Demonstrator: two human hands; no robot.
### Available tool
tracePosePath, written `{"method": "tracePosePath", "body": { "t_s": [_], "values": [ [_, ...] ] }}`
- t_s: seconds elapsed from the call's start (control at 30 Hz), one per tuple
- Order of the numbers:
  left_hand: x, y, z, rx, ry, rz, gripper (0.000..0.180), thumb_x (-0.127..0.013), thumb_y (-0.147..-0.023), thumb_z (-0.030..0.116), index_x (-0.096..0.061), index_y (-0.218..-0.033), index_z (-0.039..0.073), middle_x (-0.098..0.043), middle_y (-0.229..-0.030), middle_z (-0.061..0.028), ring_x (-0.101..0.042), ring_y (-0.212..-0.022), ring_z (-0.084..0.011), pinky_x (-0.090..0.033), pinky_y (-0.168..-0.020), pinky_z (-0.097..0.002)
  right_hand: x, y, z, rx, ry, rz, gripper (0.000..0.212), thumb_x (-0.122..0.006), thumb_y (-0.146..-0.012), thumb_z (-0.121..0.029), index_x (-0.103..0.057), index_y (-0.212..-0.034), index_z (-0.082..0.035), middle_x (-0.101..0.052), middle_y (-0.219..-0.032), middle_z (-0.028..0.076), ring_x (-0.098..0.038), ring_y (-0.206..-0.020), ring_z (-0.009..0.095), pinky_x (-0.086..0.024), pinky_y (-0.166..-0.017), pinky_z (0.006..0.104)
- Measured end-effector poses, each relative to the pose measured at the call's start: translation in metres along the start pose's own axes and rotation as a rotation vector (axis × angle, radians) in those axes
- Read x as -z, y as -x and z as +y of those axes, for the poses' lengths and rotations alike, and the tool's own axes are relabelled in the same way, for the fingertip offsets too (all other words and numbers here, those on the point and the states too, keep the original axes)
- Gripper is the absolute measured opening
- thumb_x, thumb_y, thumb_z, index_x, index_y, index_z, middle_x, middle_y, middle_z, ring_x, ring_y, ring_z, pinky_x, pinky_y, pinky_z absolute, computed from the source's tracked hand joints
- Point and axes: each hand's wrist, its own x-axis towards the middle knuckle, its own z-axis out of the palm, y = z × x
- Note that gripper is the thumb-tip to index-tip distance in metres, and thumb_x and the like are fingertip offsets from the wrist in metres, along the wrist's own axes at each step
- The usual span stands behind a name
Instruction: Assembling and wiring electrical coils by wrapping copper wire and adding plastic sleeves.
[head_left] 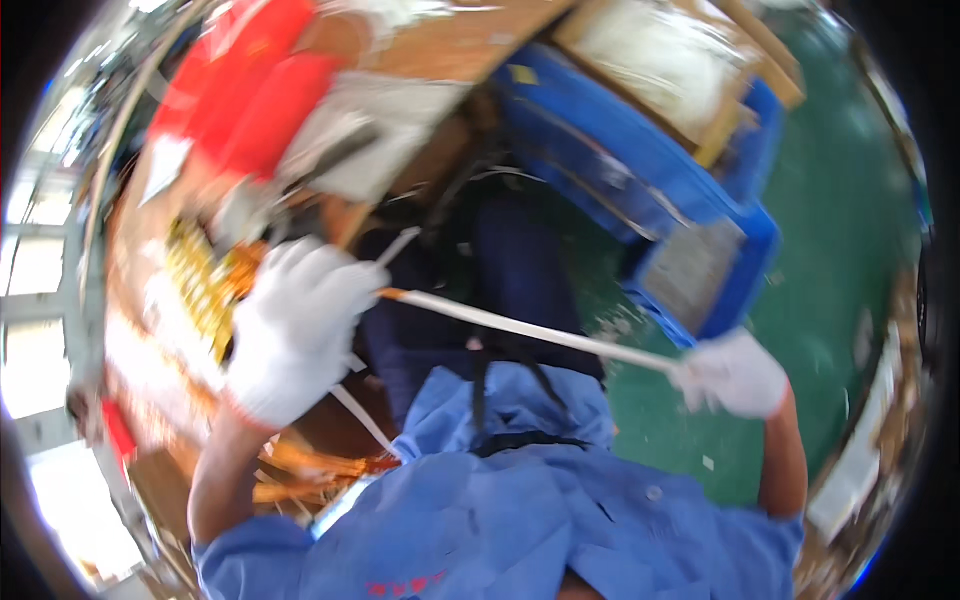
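Note:
A long white strip [540,333], narrow like tubing or tape, stretches between my two white-gloved hands. It slopes down from left to right, with a short orange part at its left end. Closed fingers of my right hand [735,374] grip its right end. My left hand [290,335] is curled over the table side, at the strip's orange end. A short white tip [399,247] sticks out beyond the left fingers, and another white strip [362,418] hangs below that hand. Beside my left hand lies a yellow patterned bundle [195,285], blurred by motion.
Orange strands [320,465] lie on the wooden table [135,240] at left. Red pieces [245,95] and a whitish sheet [375,125] are farther up. Blue crates [590,165] stand on the green floor [830,230], with a cardboard box [765,50] on top.

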Motion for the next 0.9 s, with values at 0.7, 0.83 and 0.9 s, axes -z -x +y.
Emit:
{"method": "tracePosePath", "body": {
  "t_s": [0.7,0.83,0.9],
  "values": [
    [-0.047,0.013,0.028,0.605,2.085,0.874,0.027,-0.054,-0.121,0.021,-0.064,-0.129,-0.003,-0.068,-0.099,-0.0074,-0.066,-0.093,-0.0240,-0.056,-0.090,-0.0435,-0.062,0.037,-0.041,0.522,0.464,-0.657,0.015,-0.083,-0.095,-0.025,-0.087,-0.109,-0.025,-0.084,-0.091,-0.008,-0.079,-0.075,0.015,-0.056,-0.059,0.0299],
    [-0.047,0.010,0.018,0.676,2.175,1.007,0.024,-0.049,-0.122,0.019,-0.063,-0.125,0.000,-0.060,-0.092,-0.0045,-0.054,-0.074,-0.0162,-0.051,-0.070,-0.0356,-0.070,0.043,-0.047,0.504,0.537,-0.705,0.018,-0.083,-0.095,-0.025,-0.086,-0.113,-0.025,-0.084,-0.091,-0.007,-0.079,-0.075,0.016,-0.057,-0.060,0.0305],
    [-0.048,0.030,0.016,0.654,2.257,0.958,0.023,-0.050,-0.122,0.020,-0.064,-0.122,0.001,-0.055,-0.088,-0.0007,-0.047,-0.068,-0.0108,-0.045,-0.062,-0.0304,-0.073,0.043,-0.052,0.492,0.529,-0.731,0.020,-0.082,-0.096,-0.025,-0.086,-0.115,-0.025,-0.084,-0.092,-0.006,-0.079,-0.075,0.016,-0.057,-0.060,0.0307]
  ]
}}
